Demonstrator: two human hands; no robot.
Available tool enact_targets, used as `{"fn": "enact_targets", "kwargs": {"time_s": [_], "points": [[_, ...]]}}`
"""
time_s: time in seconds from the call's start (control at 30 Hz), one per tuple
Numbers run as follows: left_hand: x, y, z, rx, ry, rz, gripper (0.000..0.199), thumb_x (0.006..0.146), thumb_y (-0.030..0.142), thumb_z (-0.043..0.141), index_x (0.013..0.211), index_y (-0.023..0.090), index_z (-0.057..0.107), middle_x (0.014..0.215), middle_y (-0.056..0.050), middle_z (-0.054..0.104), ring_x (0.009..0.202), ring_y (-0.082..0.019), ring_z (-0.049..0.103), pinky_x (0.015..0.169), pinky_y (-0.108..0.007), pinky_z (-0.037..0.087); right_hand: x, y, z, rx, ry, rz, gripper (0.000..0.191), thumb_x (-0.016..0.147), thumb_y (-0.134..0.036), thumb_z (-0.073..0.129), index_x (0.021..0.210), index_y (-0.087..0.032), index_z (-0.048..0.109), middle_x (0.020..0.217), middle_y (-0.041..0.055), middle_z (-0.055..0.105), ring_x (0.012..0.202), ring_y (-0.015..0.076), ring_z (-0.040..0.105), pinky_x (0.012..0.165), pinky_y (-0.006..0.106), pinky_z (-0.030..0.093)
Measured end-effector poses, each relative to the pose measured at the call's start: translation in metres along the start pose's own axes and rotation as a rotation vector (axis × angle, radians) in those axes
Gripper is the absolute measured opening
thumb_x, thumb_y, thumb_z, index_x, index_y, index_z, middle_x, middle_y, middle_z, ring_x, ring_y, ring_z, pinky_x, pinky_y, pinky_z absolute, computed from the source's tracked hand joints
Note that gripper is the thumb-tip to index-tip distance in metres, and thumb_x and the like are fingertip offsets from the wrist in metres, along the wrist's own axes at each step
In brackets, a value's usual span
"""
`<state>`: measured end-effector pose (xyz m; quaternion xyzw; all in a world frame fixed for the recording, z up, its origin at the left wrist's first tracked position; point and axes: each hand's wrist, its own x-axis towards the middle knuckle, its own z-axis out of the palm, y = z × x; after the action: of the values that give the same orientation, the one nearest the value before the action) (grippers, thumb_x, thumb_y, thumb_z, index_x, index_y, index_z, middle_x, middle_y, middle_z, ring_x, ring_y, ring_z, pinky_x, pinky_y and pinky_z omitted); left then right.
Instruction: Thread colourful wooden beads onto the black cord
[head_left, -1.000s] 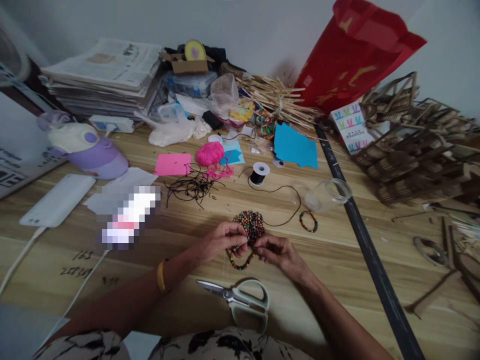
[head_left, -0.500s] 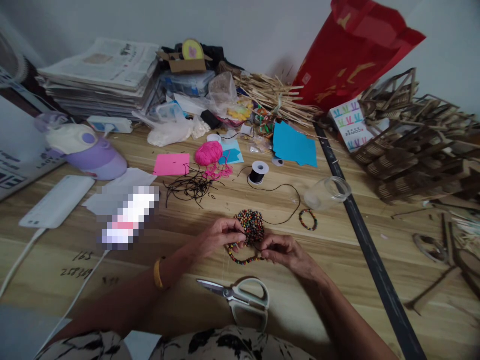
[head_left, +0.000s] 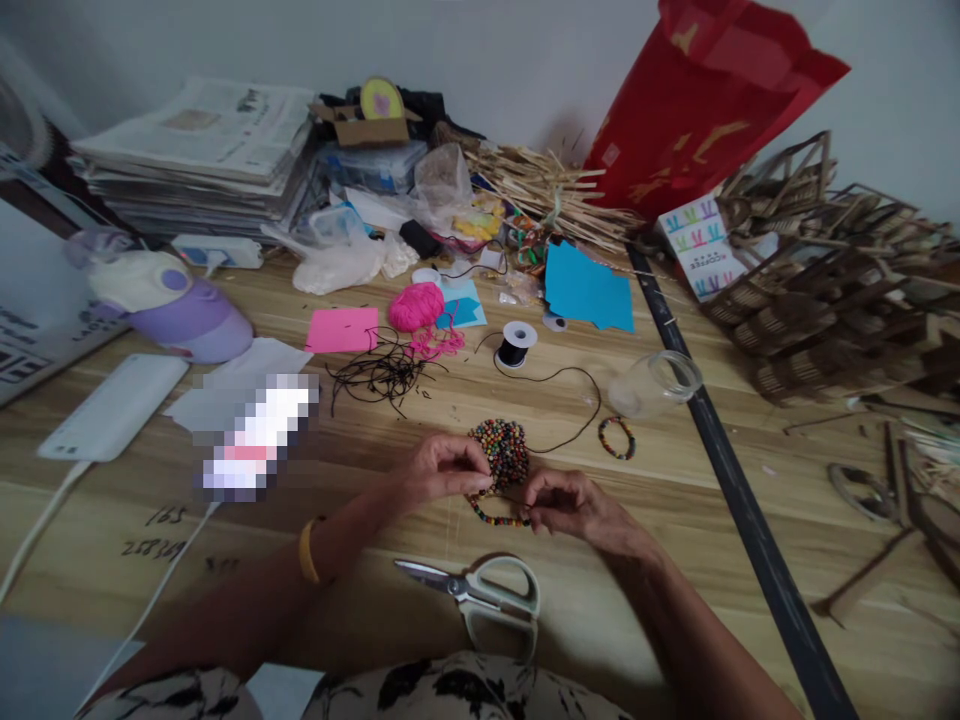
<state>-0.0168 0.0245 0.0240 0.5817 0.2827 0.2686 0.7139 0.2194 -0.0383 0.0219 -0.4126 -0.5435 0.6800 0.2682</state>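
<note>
A short string of small multicoloured beads (head_left: 496, 520) curves between my two hands, low over the wooden table. My left hand (head_left: 444, 468) is closed in a pinch at its left end; the exact grip is hidden by the fingers. At the other end, my right hand (head_left: 570, 508) pinches the string between thumb and forefinger. Just behind the fingertips lies a heap of loose-looking colourful beads (head_left: 501, 447). Scissors (head_left: 461, 585) with pale handles lie partly spread nearer my body. A finished-looking bead bracelet (head_left: 616, 439) rests right of the heap.
A spool of black cord (head_left: 515, 345) trails cord toward the beads. Beyond are a glass jar (head_left: 656, 385) on its side, pink yarn (head_left: 416, 306), black cord scraps (head_left: 386, 370) and blue paper (head_left: 589, 287). A lit phone (head_left: 259, 437) lies left; woven wooden pieces (head_left: 817, 310) crowd the right.
The bead string's loop has become narrower, its left side shifting right. My right hand has turned slightly and its fingers have moved a little. My left hand has barely moved.
</note>
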Motion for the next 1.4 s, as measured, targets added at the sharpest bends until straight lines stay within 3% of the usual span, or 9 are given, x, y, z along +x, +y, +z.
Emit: {"fn": "enact_targets", "kwargs": {"time_s": [0.3,0.47,0.63,0.97,1.17,1.4], "points": [[0.001,-0.001,0.002,0.115,0.087,-0.012,0.024,0.074,0.034,0.069,0.076,0.012,0.061,0.069,-0.001,0.058,0.062,-0.010,0.050,0.059,-0.021,0.040,0.001,-0.001,0.002,0.038,-0.012,-0.024,0.024,0.081,-0.037,0.067,0.082,-0.014,0.060,0.075,0.0028,0.065,0.063,0.0108,0.059,0.058,0.022,0.044],[0.002,-0.004,0.003,0.169,0.072,0.149,0.018,0.078,0.030,0.066,0.075,0.013,0.059,0.080,-0.004,0.060,0.075,-0.013,0.056,0.068,-0.024,0.045,0.000,0.000,0.001,0.028,-0.011,-0.014,0.026,0.082,-0.039,0.067,0.080,-0.014,0.060,0.074,0.0030,0.066,0.063,0.0109,0.062,0.056,0.021,0.044],[0.002,-0.008,0.001,0.210,0.078,0.236,0.015,0.080,0.027,0.064,0.077,0.013,0.060,0.080,-0.005,0.060,0.073,-0.013,0.056,0.065,-0.023,0.045,-0.001,-0.003,0.000,-0.031,-0.008,-0.014,0.026,0.084,-0.040,0.065,0.084,-0.013,0.066,0.075,0.0047,0.067,0.063,0.0118,0.062,0.053,0.020,0.045],[-0.001,-0.004,0.005,0.387,0.139,0.172,0.015,0.081,0.027,0.062,0.078,0.013,0.062,0.071,-0.001,0.061,0.064,-0.010,0.054,0.061,-0.020,0.042,0.002,0.003,-0.001,0.016,0.048,0.002,0.025,0.079,-0.038,0.070,0.086,-0.014,0.067,0.077,0.0035,0.068,0.058,0.0094,0.061,0.050,0.018,0.045],[0.001,-0.007,0.004,0.297,0.113,0.117,0.017,0.084,0.029,0.059,0.077,0.014,0.056,0.069,-0.001,0.060,0.063,-0.010,0.055,0.062,-0.021,0.043,0.001,-0.001,-0.003,-0.004,0.025,-0.018,0.026,0.082,-0.039,0.067,0.087,-0.013,0.068,0.069,0.0029,0.067,0.057,0.0095,0.059,0.051,0.019,0.046],[0.002,-0.007,0.006,0.226,0.144,0.076,0.019,0.083,0.031,0.060,0.077,0.014,0.055,0.063,0.002,0.057,0.055,-0.008,0.053,0.054,-0.019,0.043,0.000,-0.001,-0.003,0.021,0.090,-0.064,0.028,0.085,-0.042,0.064,0.090,-0.014,0.065,0.080,0.0056,0.070,0.059,0.0112,0.064,0.050,0.020,0.047]]}}
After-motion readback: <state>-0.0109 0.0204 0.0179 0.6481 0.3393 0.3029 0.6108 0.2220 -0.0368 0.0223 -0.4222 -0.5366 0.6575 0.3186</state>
